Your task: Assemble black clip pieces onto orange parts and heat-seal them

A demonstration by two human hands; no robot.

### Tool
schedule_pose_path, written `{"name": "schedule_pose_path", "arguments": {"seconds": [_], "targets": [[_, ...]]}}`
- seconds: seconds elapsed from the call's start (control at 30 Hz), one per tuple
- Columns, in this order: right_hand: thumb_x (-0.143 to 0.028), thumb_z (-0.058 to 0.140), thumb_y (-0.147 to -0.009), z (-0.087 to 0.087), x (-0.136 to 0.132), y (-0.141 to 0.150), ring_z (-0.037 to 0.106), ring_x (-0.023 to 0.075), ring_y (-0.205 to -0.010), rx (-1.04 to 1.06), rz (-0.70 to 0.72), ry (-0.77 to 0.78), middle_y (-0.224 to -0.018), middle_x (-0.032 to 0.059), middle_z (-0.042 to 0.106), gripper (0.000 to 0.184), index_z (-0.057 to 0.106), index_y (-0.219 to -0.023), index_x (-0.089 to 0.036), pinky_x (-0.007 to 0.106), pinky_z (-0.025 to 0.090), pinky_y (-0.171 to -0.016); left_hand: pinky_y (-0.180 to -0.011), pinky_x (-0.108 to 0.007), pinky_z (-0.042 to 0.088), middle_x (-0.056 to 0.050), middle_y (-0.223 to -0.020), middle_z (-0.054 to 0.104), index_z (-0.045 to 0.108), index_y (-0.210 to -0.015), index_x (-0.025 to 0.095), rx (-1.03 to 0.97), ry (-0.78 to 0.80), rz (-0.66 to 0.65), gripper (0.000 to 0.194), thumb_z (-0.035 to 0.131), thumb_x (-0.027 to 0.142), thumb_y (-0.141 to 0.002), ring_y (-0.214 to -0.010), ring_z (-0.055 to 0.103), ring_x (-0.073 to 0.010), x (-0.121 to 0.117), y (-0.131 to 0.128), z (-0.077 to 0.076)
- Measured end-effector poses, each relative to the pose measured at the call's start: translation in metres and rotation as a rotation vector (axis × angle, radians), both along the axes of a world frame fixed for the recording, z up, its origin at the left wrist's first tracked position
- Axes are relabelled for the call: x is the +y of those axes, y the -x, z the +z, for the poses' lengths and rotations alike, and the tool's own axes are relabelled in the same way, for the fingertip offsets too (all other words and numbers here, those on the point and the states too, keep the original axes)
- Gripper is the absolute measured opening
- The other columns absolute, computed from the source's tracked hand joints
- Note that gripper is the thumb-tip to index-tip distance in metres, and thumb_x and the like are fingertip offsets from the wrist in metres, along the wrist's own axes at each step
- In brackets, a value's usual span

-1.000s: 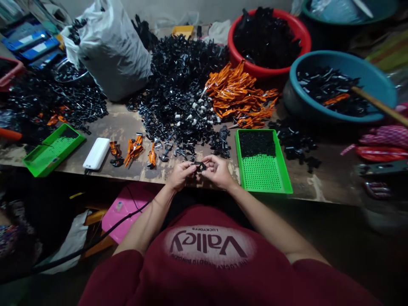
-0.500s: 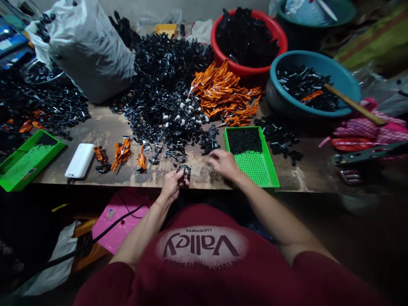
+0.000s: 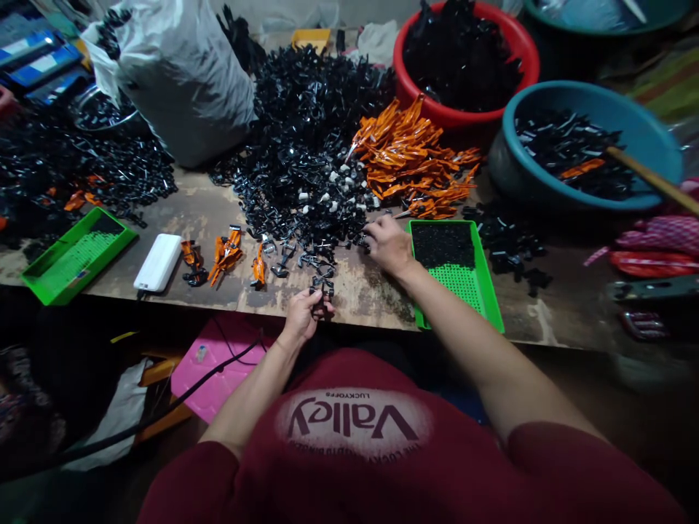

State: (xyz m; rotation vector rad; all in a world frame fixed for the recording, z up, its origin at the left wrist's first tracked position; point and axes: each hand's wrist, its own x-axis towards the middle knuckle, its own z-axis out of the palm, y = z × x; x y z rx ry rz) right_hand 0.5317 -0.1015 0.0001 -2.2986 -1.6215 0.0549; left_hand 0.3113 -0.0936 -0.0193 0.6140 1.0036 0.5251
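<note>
My left hand (image 3: 301, 314) is closed near the table's front edge, its thumb and fingers pinching a small black plastic part (image 3: 322, 288). My right hand (image 3: 390, 246) lies at the right edge of the heap of black plastic parts (image 3: 306, 138), just left of a green perforated tray (image 3: 496, 298). Its fingers are curled down among dark pieces, and what is between the fingertips is hidden. Small black pieces with arms (image 3: 314, 260) lie loose just beyond my left hand. Behind my right hand is a pile of glossy orange parts (image 3: 404, 160).
Orange-and-black assemblies (image 3: 225, 253), a white power bank (image 3: 158, 262) and another green tray (image 3: 54, 295) line the left front. A white sack (image 3: 186, 80) stands behind them. At the back right are a red basin (image 3: 527, 44) and a blue basin (image 3: 663, 145) with a wooden handle (image 3: 649, 175).
My right hand has moved forward to the edge of the black heap, its fingers now among the pieces. My left hand still holds the black part. The view has shifted left.
</note>
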Motion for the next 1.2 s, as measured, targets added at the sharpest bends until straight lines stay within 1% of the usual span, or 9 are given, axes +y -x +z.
{"name": "schedule_pose_path", "arguments": {"seconds": [0.13, 0.23, 0.4, 0.57, 0.67, 0.77, 0.87, 1.07, 1.2], "targets": [[-0.024, 0.053, -0.086, -0.004, 0.012, 0.047, 0.057, 0.0195, -0.082, 0.128, 0.085, 0.182, -0.092, 0.0068, 0.064, 0.017, 0.066, -0.094, -0.017, 0.025, 0.039, -0.064, -0.045, -0.023, 0.043, -0.001, -0.056, 0.059, 0.054, -0.069, 0.011, -0.008, -0.004, -0.003, 0.036, 0.075, 0.034, -0.05, -0.045, 0.058, -0.013, 0.001, 0.0, 0.0], [-0.024, 0.054, -0.085, -0.006, 0.022, 0.063, 0.06, 0.0205, -0.083, 0.177, 0.071, 0.281, -0.092, 0.0091, 0.066, 0.018, 0.067, -0.094, -0.016, 0.025, 0.041, -0.068, -0.044, -0.023, 0.043, 0.0, -0.056, 0.059, 0.055, -0.068, 0.011, -0.012, 0.005, 0.018, 0.036, 0.075, 0.033, -0.049, -0.045, 0.058, -0.0129, 0.0, 0.001, 0.001], [-0.013, 0.055, -0.079, -0.001, 0.011, 0.047, 0.06, 0.0205, -0.073, 0.17, 0.083, 0.337, -0.079, 0.0093, 0.066, 0.015, 0.07, -0.079, -0.014, 0.025, 0.04, -0.064, -0.045, -0.023, 0.043, -0.001, -0.054, 0.058, 0.053, -0.067, 0.011, -0.022, 0.018, 0.026, 0.031, 0.073, 0.031, -0.052, -0.045, 0.057, -0.0128, -0.001, 0.003, 0.002], [-0.019, 0.058, -0.079, 0.002, -0.015, 0.029, 0.052, 0.0147, -0.053, 0.408, -0.066, 0.398, -0.055, 0.0038, 0.058, 0.017, 0.067, -0.066, -0.012, 0.023, 0.036, -0.054, -0.046, -0.022, 0.043, -0.001, -0.055, 0.058, 0.054, -0.067, 0.011, -0.029, 0.026, 0.018, 0.026, 0.07, 0.028, -0.057, -0.045, 0.057, -0.012, -0.001, 0.002, 0.003], [-0.02, 0.059, -0.078, 0.007, -0.024, 0.024, 0.053, 0.0163, -0.054, 0.363, -0.106, 0.45, -0.056, 0.0062, 0.059, 0.017, 0.067, -0.065, -0.011, 0.025, 0.036, -0.054, -0.044, -0.021, 0.042, -0.002, -0.056, 0.059, 0.054, -0.068, 0.011, -0.027, 0.039, 0.02, 0.024, 0.069, 0.027, -0.058, -0.045, 0.058, -0.0119, -0.001, 0.001, 0.004], [-0.017, 0.056, -0.078, 0.012, -0.024, 0.023, 0.059, 0.0208, -0.068, 0.206, -0.104, 0.403, -0.072, 0.0111, 0.065, 0.015, 0.069, -0.074, -0.012, 0.026, 0.038, -0.059, -0.042, -0.019, 0.039, -0.001, -0.055, 0.059, 0.054, -0.068, 0.011, -0.031, 0.035, 0.024, 0.023, 0.068, 0.026, -0.057, -0.045, 0.058, -0.0117, -0.002, -0.002, 0.006], [-0.016, 0.053, -0.079, 0.012, -0.012, 0.027, 0.06, 0.0215, -0.08, 0.171, 0.003, 0.317, -0.085, 0.0089, 0.067, 0.019, 0.07, -0.088, -0.015, 0.026, 0.04, -0.065, -0.041, -0.019, 0.037, -0.001, -0.055, 0.059, 0.053, -0.067, 0.011, -0.035, 0.024, 0.022, 0.024, 0.068, 0.027, -0.056, -0.044, 0.057, -0.0113, -0.003, -0.006, 0.007], [-0.012, 0.051, -0.079, 0.0, 0.006, 0.035, 0.059, 0.0199, -0.076, 0.174, 0.081, 0.375, -0.082, 0.01, 0.067, 0.02, 0.069, -0.086, -0.011, 0.024, 0.038, -0.063, -0.041, -0.019, 0.035, -0.001, -0.055, 0.058, 0.052, -0.067, 0.012, -0.028, 0.002, 0.035, 0.029, 0.069, 0.033, -0.058, -0.045, 0.057, -0.0116, -0.003, -0.009, 0.009], [-0.015, 0.047, -0.082, 0.0, -0.013, 0.043, 0.057, 0.0196, -0.074, 0.197, 0.143, 0.162, -0.081, 0.0097, 0.065, 0.019, 0.066, -0.085, -0.011, 0.025, 0.038, -0.064, -0.043, -0.022, 0.038, -0.001, -0.058, 0.058, 0.053, -0.068, 0.013, -0.024, 0.019, 0.074, 0.028, 0.066, 0.037, -0.062, -0.047, 0.058, -0.0126, 0.001, -0.01, 0.007]]}}
